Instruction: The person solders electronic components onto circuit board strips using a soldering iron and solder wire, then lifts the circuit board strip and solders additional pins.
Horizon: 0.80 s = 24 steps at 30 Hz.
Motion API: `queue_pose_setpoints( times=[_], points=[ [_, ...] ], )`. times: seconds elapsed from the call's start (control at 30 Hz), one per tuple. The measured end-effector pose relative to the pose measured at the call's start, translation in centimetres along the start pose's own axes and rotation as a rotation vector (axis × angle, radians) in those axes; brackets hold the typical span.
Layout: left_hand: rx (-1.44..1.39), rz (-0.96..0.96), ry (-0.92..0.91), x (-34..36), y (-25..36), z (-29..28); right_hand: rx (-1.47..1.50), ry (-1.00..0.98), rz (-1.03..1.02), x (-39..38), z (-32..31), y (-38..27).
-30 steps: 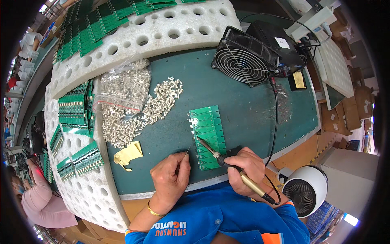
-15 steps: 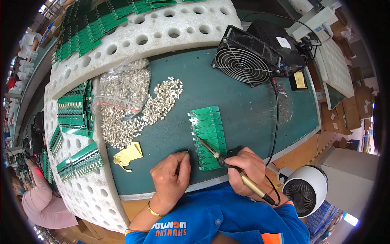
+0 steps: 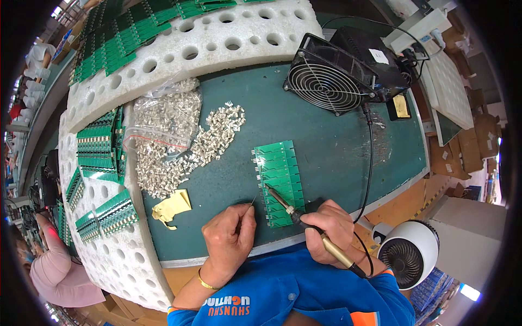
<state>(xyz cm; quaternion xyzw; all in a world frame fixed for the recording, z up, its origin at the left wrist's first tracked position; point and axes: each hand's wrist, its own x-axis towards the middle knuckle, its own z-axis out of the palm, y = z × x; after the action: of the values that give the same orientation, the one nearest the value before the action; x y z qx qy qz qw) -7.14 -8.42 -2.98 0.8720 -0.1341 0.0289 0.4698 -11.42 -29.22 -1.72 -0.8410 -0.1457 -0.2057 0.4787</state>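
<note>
A green circuit board panel (image 3: 280, 174) lies on the dark green bench mat in front of me, with small white connectors along its left edge. My right hand (image 3: 330, 227) grips a soldering iron (image 3: 336, 251) with a black and gold handle. Its tip touches or hovers just over the panel's left part, near the connector pins. Between thumb and forefinger my left hand (image 3: 229, 232) pinches a thin solder wire (image 3: 254, 200), which points up toward the panel's left edge. Whether the wire meets the iron's tip is too fine to tell.
Left of the panel lie a loose pile of white connectors (image 3: 220, 130) and a plastic bag of them (image 3: 166, 117). White foam trays (image 3: 217, 54) carry more boards. A black fan (image 3: 326, 84) stands at the back right, near the iron's cable (image 3: 371, 163). Yellow paper (image 3: 172, 208) lies left.
The soldering iron and my right hand have shifted very slightly, with the tip still by the panel's left part. My left hand is practically unmoved.
</note>
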Motion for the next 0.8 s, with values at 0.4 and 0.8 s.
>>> queue_pose_setpoints(
  times=[0.4, 0.8],
  points=[
    [-0.032, -0.011, -0.010, 0.01, 0.06, -0.04, -0.047, -0.049, -0.072, -0.39, 0.00, -0.12],
    [-0.024, -0.004, -0.007, 0.22, 0.13, 0.17, -0.043, -0.078, -0.082, -0.56, -0.22, -0.17]
  ],
)
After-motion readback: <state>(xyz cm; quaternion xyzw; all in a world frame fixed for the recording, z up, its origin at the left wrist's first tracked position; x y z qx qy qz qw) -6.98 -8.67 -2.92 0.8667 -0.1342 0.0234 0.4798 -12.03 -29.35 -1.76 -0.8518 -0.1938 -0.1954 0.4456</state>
